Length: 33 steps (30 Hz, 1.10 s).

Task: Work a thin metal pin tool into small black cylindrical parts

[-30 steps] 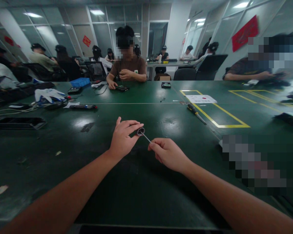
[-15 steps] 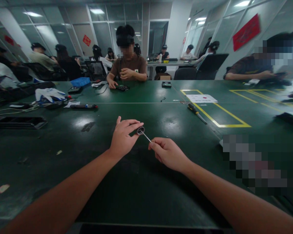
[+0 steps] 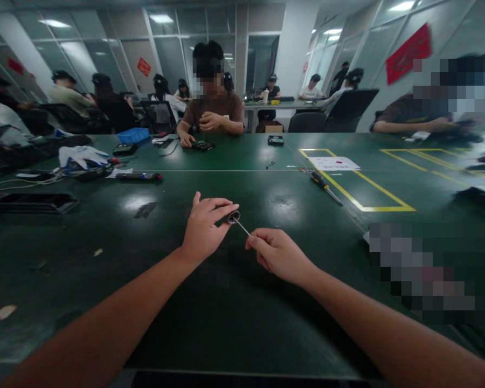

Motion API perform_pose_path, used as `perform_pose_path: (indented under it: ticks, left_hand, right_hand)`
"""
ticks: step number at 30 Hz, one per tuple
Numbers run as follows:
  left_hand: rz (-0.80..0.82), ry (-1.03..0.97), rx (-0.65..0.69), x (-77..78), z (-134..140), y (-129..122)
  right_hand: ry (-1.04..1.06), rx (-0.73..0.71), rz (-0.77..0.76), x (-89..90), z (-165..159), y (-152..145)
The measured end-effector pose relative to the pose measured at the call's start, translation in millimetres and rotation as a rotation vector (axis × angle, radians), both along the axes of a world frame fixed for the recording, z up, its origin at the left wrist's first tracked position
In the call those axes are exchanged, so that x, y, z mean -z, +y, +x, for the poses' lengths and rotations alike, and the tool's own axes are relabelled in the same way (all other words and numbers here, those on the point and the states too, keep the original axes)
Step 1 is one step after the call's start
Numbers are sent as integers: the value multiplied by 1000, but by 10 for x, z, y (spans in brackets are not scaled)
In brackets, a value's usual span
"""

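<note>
My left hand is held above the green table, pinching a small round ring-shaped part with a dark centre between thumb and fingers; its little finger sticks up. In my right hand is a thin, pale metallic rod, gripped near its lower end by thumb and curled fingers. The rod's far tip reaches into the opening of the ring-shaped part. Whether the tip touches the inside is too small to tell, and the rod's other end is hidden in my fist.
Beyond my hands on the green table lie a screwdriver, a pen-like dark tool, white gloves and a blue basket. A dark tray is at left. Opposite, a co-worker handles a small dark device.
Both hands stay almost in place. The ring-shaped part and the rod's tip have shifted very slightly, with the rod still in the opening.
</note>
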<state>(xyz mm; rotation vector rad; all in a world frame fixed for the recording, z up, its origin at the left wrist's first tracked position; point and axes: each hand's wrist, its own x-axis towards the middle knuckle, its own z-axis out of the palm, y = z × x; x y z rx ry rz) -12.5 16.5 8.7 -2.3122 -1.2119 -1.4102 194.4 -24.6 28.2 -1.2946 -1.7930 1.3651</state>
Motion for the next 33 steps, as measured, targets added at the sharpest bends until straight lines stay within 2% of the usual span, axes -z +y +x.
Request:
perform_pose_path:
  ticks: [8, 16, 22, 33]
  left_hand:
    - [-2, 17, 6, -7, 8, -19]
    - [-74, -69, -16, 14, -20, 20]
    - [-57, -37, -13, 13, -21, 13]
    - [-6, -5, -14, -19, 8, -19]
  right_hand:
    - [61, -8, -72, 16, -13, 3]
    - [35, -58, 48, 34, 39, 6]
    - [-26, -23, 32, 32, 16, 7]
    - [-12, -1, 1, -7, -10, -16]
